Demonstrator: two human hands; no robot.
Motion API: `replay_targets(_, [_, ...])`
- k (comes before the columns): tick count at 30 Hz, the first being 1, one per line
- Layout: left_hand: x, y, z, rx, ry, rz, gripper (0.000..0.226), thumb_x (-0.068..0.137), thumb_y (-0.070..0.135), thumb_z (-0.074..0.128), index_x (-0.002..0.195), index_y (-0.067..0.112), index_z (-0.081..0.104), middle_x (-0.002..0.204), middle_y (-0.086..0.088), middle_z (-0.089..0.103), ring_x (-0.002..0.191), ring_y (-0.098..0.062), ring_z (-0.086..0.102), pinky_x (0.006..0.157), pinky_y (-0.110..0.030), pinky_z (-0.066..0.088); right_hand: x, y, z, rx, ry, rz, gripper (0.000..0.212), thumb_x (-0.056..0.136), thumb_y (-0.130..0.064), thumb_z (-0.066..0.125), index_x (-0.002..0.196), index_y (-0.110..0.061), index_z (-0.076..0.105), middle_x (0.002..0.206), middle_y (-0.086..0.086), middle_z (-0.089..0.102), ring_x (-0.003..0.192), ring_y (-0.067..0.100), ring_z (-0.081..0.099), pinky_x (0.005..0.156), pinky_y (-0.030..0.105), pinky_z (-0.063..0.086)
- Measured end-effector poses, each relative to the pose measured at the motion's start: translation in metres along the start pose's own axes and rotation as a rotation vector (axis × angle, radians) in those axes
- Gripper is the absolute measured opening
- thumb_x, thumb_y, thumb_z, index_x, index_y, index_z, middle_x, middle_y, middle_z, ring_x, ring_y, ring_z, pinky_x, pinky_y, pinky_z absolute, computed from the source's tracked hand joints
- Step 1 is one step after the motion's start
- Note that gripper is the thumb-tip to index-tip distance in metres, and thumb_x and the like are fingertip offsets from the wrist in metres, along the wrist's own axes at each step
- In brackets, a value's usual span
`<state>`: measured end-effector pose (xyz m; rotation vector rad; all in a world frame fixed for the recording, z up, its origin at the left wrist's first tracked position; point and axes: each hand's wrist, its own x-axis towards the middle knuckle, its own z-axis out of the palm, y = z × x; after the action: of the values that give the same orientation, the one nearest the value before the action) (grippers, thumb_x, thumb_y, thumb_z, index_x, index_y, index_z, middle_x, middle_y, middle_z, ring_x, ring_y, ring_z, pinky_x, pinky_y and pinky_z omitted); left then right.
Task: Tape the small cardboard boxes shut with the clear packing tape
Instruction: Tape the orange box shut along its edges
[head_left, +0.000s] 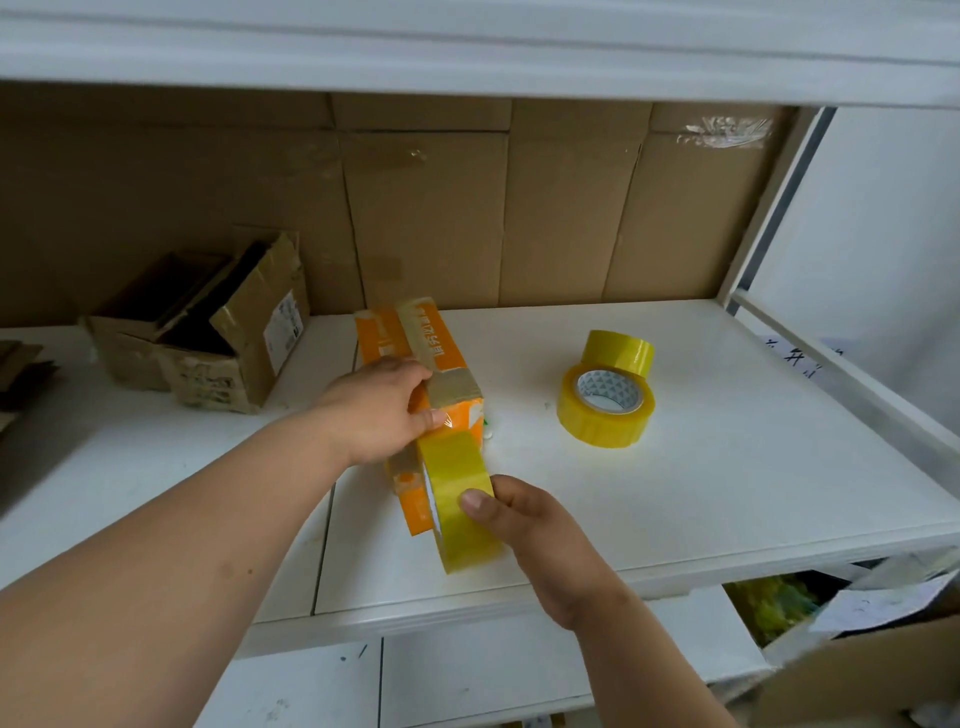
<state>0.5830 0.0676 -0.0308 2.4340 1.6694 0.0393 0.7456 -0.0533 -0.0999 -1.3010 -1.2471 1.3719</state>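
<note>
The step in hand looks like laying a strip of tape along the orange cardboard box (436, 364), which lies on the white shelf (727, 467) just left of centre, its long axis running from about 11 o'clock down to 6 o'clock. The left hand (379, 410) sits over the box's middle, fingers curled round its near edge and thumb on top, holding it and seemingly pressing the tape band that already runs along the top face. The right hand (524, 525) pinches the tape roll in use (457, 499), thumb on the outer face and fingers behind it; the roll stands on edge against the box's near end, at 6 o'clock from the left hand. Whether tape is actually stretched between roll and box is hard to tell, since it is clear and yellowish.

Judging from this, the next move calls for drawing the roll over the near end of the box, keeping the strip taut while the left hand smooths it down, then tearing it off; no cutter is visible.

Two spare tape rolls (608, 395) sit at 3 o'clock from the box, one lying flat and the other upright just behind it. An open brown carton (208, 343) rests at 9 o'clock, well apart.
</note>
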Motion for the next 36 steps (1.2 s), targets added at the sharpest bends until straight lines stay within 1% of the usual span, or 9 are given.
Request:
replay_targets(4, [0.002,-0.001,-0.004,0.002,-0.025,0.024,0.063,0.097,0.053,0.048,0.151,0.025,0.032,0.158,0.003,0.03,0.142,-0.02,0.033,0.113,-0.04,0.035,-0.004,0.003,0.004,0.054,-0.011,-0.035,0.024,0.079,-0.033,0.061,0.098,-0.028,0.076,0.101,-0.005,0.074,0.096,0.012,0.066,0.09,0.031,0.051])
replay_targets(7, [0.006,-0.005,-0.006,-0.03,-0.055,0.034,0.064,0.098,0.051,0.048,0.153,0.023,0.03,0.161,0.002,0.026,0.145,-0.02,0.03,0.116,-0.041,0.032,-0.004,0.004,0.007,0.06,0.001,-0.053,0.025,0.072,-0.024,0.061,0.092,-0.027,0.075,0.096,0.0,0.073,0.093,0.018,0.065,0.09,0.04,0.051])
replay_targets(10, [0.009,-0.009,-0.011,-0.046,-0.056,0.042,0.063,0.1,0.046,0.049,0.154,0.021,0.029,0.163,0.001,0.021,0.148,-0.021,0.025,0.118,-0.036,0.025,-0.003,0.005,0.012,0.037,0.02,-0.051,0.026,0.075,-0.032,0.063,0.098,-0.023,0.072,0.099,0.006,0.072,0.094,0.023,0.065,0.092,0.045,0.052])
replay_targets(14, [0.012,-0.017,-0.012,-0.035,-0.048,0.039,0.063,0.1,0.046,0.047,0.155,0.021,0.027,0.164,0.004,0.016,0.149,-0.02,0.019,0.119,-0.036,0.022,-0.003,0.007,0.021,0.027,0.055,-0.061,0.022,0.082,-0.038,0.062,0.099,-0.025,0.069,0.089,-0.008,0.07,0.085,0.009,0.063,0.077,0.027,0.052])
replay_targets(19, [0.005,-0.014,0.006,0.067,0.213,0.007,0.061,0.099,0.054,0.042,0.153,0.027,0.032,0.153,0.006,0.032,0.137,-0.022,0.028,0.111,-0.037,0.033,0.0,0.004,0.027,0.057,0.108,-0.055,0.02,0.089,-0.038,0.064,0.1,-0.023,0.069,0.088,-0.006,0.069,0.084,0.01,0.062,0.076,0.028,0.051])
replay_targets(24, [-0.016,-0.012,0.029,-0.371,0.572,-0.061,0.041,0.086,0.043,0.07,0.119,0.02,0.062,0.123,-0.004,0.051,0.118,-0.024,0.047,0.096,-0.033,0.039,0.004,0.006,0.023,0.088,0.118,-0.073,0.029,0.08,-0.044,0.067,0.099,-0.023,0.072,0.096,0.003,0.075,0.089,0.018,0.067,0.085,0.041,0.055])
replay_targets(27, [-0.032,-0.009,0.036,-0.57,0.464,-0.136,0.031,0.09,0.048,0.063,0.116,0.031,0.064,0.11,0.004,0.059,0.105,-0.019,0.058,0.088,-0.031,0.047,0.009,0.007,0.018,0.071,0.095,-0.073,0.022,0.086,-0.037,0.07,0.101,-0.021,0.072,0.096,0.003,0.075,0.087,0.016,0.068,0.081,0.036,0.054])
replay_targets(33, [-0.045,0.015,0.039,-0.838,0.215,-0.251,0.06,0.083,0.058,0.068,0.136,0.051,0.041,0.117,0.008,0.058,0.107,-0.015,0.059,0.096,-0.035,0.049,0.014,0.006,0.003,0.069,-0.05,-0.063,0.03,0.077,-0.043,0.075,0.1,-0.025,0.073,0.1,0.004,0.075,0.093,0.018,0.069,0.091,0.042,0.054])
replay_targets(36, [-0.047,0.02,0.041,-1.051,0.197,-0.311,0.071,0.071,0.059,0.075,0.133,0.059,0.039,0.126,0.005,0.058,0.11,-0.018,0.062,0.096,-0.045,0.053,0.016,0.0,-0.022,0.052,-0.196,-0.043,0.029,0.082,-0.036,0.07,0.103,-0.017,0.073,0.102,0.005,0.075,0.095,0.017,0.069,0.088,0.035,0.053])
